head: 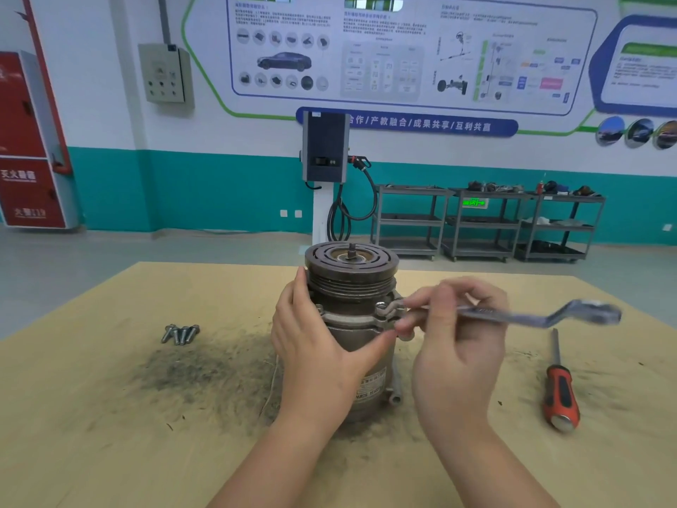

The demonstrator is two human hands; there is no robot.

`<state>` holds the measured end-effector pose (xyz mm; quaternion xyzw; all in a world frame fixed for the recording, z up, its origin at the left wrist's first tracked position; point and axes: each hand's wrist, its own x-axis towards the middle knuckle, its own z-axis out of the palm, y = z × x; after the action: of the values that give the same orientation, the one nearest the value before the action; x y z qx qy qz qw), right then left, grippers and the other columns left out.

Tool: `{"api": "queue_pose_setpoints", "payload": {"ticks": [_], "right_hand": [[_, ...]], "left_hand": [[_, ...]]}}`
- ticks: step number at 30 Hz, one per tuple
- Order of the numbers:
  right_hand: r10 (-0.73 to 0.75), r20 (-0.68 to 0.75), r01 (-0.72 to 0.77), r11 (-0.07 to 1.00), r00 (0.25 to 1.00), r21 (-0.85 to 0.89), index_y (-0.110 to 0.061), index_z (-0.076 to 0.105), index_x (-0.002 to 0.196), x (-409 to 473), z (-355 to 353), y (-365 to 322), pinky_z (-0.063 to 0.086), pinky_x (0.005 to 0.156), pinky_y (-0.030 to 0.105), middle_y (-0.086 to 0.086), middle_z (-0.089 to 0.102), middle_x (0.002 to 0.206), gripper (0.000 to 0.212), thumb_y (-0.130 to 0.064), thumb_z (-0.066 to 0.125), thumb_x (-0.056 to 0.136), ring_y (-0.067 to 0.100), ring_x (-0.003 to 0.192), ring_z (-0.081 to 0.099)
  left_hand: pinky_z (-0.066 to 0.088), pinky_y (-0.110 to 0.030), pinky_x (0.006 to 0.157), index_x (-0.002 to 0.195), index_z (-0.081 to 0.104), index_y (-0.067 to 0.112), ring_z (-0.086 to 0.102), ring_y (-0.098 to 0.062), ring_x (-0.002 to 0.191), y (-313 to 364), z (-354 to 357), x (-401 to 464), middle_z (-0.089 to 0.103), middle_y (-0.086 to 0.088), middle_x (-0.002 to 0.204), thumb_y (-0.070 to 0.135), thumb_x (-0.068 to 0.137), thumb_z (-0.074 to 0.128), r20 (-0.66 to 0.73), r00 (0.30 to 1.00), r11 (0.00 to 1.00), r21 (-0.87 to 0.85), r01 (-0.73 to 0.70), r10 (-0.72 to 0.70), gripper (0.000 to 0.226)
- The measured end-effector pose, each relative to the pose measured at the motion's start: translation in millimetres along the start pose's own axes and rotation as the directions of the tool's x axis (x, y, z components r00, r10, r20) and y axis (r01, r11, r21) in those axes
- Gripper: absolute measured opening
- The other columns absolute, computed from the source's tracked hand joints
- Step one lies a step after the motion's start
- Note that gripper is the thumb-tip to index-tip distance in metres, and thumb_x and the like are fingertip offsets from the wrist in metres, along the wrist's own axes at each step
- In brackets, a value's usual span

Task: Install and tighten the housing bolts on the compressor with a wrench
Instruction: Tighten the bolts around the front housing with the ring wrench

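Observation:
A grey compressor [353, 287] stands upright in the middle of the wooden table [110, 416], pulley on top. My left hand [315, 342] wraps the housing's left side, thumb across the front. My right hand [454, 324] grips the shaft of an offset ring wrench [531, 317]. The wrench's ring end sits over a bolt [384, 306] on the flange at the housing's right front. Several loose bolts [180, 334] lie together on the table to the left.
A red-and-black screwdriver [559, 388] lies on the table at the right. Dark grime is smeared around the compressor's base. Beyond the table are a charging post [325, 152], grey shelf carts [487, 221] and a red cabinet [25, 141].

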<state>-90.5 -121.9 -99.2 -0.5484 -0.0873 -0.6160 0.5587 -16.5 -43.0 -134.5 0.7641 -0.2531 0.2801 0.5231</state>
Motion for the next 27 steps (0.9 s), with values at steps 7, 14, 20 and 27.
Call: {"api": "queue_pose_setpoints", "payload": {"ticks": [7,14,20,27], "right_hand": [[-0.278,0.42,0.404,0.881,0.864,-0.247,-0.003,0.069,0.085,-17,3,9,0.053,0.076,0.02,-0.007,0.064,0.091,0.013,-0.008,0.078,0.077,0.003,0.087,0.063],[-0.016,-0.099,0.026,0.995,0.995,0.101,-0.021,0.039,0.106,3,3,-10,0.049,0.059,0.023,0.004,0.065,0.076,0.011,-0.012,0.037,0.101,0.016,0.056,0.058],[0.56,-0.178,-0.428,0.77,0.809,0.473,-0.013,0.043,0.099,21,-7,3,0.039,0.046,0.024,0.007,0.058,0.058,0.021,0.003,0.03,0.098,0.016,0.044,0.045],[0.558,-0.061,-0.478,0.757,0.828,0.446,-0.012,0.042,0.095,26,-9,5,0.038,0.043,0.021,0.006,0.055,0.057,0.022,0.004,0.028,0.096,0.017,0.041,0.043]], "left_hand": [[0.034,-0.057,0.108,0.145,0.039,0.005,0.043,-0.036,0.129,12,7,4,0.047,-0.017,0.139,0.057,0.069,0.032,-0.124,0.977,0.974,-0.171,0.15,-0.172,0.092],[0.025,-0.047,0.117,0.148,0.014,0.029,0.021,-0.013,0.135,-1,0,1,0.025,0.005,0.145,0.08,0.057,0.055,0.009,1.0,1.0,-0.01,0.006,-0.006,0.113],[0.024,-0.048,0.117,0.151,0.016,0.022,0.021,-0.012,0.135,0,-3,1,0.026,0.003,0.145,0.071,0.058,0.066,0.034,0.999,1.0,-0.004,0.017,-0.017,0.116],[0.025,-0.045,0.117,0.15,0.015,0.024,0.022,-0.015,0.136,2,-3,1,0.025,0.003,0.145,0.07,0.058,0.068,0.044,0.999,1.0,0.003,0.013,-0.013,0.116]]}}
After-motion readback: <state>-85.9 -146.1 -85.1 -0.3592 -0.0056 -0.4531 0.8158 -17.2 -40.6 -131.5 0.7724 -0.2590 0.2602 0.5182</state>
